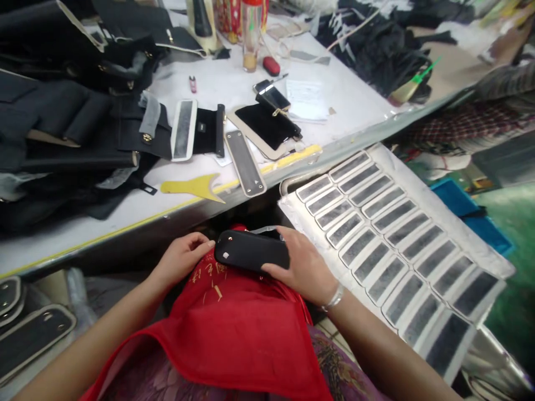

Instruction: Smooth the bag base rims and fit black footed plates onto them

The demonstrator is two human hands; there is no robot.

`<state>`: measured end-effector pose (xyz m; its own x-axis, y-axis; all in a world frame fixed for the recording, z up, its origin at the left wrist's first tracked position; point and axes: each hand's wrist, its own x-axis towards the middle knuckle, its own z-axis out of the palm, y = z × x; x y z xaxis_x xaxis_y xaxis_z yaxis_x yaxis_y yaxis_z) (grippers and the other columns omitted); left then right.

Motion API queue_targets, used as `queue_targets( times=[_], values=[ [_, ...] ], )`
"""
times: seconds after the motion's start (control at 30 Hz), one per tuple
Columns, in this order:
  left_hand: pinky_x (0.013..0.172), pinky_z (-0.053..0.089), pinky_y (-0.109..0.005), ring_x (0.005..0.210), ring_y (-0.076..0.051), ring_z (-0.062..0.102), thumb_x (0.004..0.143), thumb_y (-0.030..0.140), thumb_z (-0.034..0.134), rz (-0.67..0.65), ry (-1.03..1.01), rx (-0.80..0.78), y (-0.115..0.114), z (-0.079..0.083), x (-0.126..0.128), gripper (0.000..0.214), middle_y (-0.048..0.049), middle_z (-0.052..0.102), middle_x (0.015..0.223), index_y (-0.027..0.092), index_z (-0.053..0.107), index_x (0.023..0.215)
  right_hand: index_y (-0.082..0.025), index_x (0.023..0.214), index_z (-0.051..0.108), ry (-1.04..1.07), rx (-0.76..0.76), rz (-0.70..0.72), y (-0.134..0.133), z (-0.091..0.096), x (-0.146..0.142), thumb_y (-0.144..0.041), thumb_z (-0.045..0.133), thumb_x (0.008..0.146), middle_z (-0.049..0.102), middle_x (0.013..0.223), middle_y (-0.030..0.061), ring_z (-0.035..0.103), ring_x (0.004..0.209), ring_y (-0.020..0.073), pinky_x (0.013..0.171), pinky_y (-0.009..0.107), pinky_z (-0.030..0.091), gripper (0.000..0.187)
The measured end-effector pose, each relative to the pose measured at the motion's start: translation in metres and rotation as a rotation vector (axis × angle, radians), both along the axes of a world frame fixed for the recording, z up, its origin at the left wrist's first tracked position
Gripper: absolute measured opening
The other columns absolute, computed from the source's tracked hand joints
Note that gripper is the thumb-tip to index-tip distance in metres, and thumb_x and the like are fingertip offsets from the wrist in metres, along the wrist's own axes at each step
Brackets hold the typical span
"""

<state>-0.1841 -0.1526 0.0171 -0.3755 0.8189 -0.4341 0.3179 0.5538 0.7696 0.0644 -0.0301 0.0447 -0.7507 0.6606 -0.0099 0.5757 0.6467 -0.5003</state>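
Both my hands hold a black leather flap piece (252, 251) over my lap, just above a red apron (234, 328). My left hand (183, 257) pinches its left end with fingers closed. My right hand (301, 267) wraps around its right end, with a bracelet on the wrist. A small light mark shows on the piece's left side.
A white worktable (234, 89) carries black bag parts (71, 122), a yellow template (194, 186), grey-faced strips (245, 162), a phone (273, 96) and a bottle (251, 33). To the right, a tray (422, 195) holds several rows of grey strips. More strips (29, 334) lie at lower left.
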Motion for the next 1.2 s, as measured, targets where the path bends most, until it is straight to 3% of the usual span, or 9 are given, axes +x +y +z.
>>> queue_targets(
  times=[0.13, 0.23, 0.83, 1.2],
  values=[
    [0.058, 0.041, -0.022, 0.060, -0.013, 0.053, 0.075, 0.048, 0.056, -0.036, -0.072, 0.056, 0.004, -0.013, 0.002, 0.032, 0.0003, 0.062, 0.064, 0.016, 0.061, 0.068, -0.010, 0.135, 0.034, -0.055, 0.048, 0.203, -0.018, -0.021, -0.065, -0.059, 0.067, 0.064, 0.042, 0.135, 0.0181, 0.039, 0.122, 0.0303, 0.102, 0.044, 0.033, 0.092],
    [0.055, 0.040, -0.022, 0.057, -0.013, 0.052, 0.074, 0.047, 0.056, -0.076, -0.051, 0.060, 0.009, -0.019, -0.003, 0.033, 0.0006, 0.062, 0.061, 0.016, 0.061, 0.063, -0.009, 0.133, 0.038, -0.098, 0.031, 0.247, -0.022, -0.034, -0.083, -0.059, 0.068, 0.064, 0.044, 0.133, 0.0185, 0.041, 0.120, 0.0302, 0.101, 0.044, 0.032, 0.089],
    [0.048, 0.034, -0.020, 0.050, -0.008, 0.043, 0.068, 0.041, 0.062, -0.031, -0.373, 0.052, 0.010, -0.035, -0.017, 0.028, 0.0035, 0.053, 0.055, 0.015, 0.056, 0.059, -0.009, 0.137, 0.036, -0.189, 0.094, 0.308, -0.021, -0.044, -0.088, -0.065, 0.056, 0.072, 0.041, 0.137, 0.0169, 0.038, 0.121, 0.0307, 0.101, 0.043, 0.031, 0.088],
    [0.048, 0.031, -0.020, 0.051, -0.008, 0.039, 0.069, 0.038, 0.060, -0.039, -0.281, 0.106, 0.007, -0.037, -0.015, 0.026, 0.0041, 0.049, 0.053, 0.015, 0.053, 0.058, -0.011, 0.136, 0.037, -0.186, 0.108, 0.303, -0.025, -0.043, -0.089, -0.061, 0.058, 0.073, 0.042, 0.137, 0.0152, 0.040, 0.120, 0.0300, 0.100, 0.043, 0.031, 0.084]
  ],
)
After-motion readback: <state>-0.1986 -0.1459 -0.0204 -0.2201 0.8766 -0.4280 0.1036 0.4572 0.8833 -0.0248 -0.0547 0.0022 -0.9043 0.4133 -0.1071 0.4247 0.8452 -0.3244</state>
